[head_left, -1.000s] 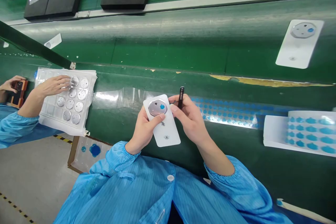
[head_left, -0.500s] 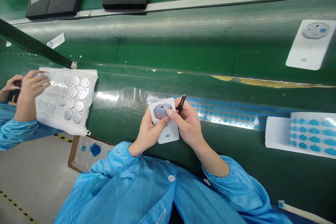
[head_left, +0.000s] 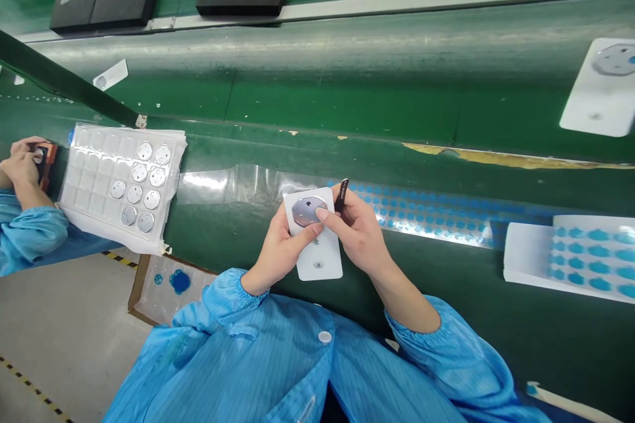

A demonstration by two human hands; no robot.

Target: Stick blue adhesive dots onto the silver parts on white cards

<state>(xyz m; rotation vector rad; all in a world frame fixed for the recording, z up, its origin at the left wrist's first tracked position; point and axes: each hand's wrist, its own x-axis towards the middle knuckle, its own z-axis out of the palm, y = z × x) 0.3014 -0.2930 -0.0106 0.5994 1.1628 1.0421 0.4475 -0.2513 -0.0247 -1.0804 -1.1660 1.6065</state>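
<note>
Both my hands hold a white rectangular panel with a shiny silver eight-sided plate near its top. My left hand is closed round the panel's left edge, its thumb lying on the front. My right hand is closed at the right edge, with its thumb pressed on the lower right of the silver plate. Slim black tweezers, with small pale lettering, stick up between the right fingers; their tips are hidden. Two small dark marks show on the panel below the plate.
Behind my hands lies a clear film strip with blue dots. At right is a white sheet with blue stickers; beyond, another panel. A tray of silver discs stands left, near a co-worker's hands on an orange-black block.
The co-worker's raised hand has moved from the tray left to the orange-black block. My panel has tilted slightly and shows more of its lower part. The far panel sits farther right in view.
</note>
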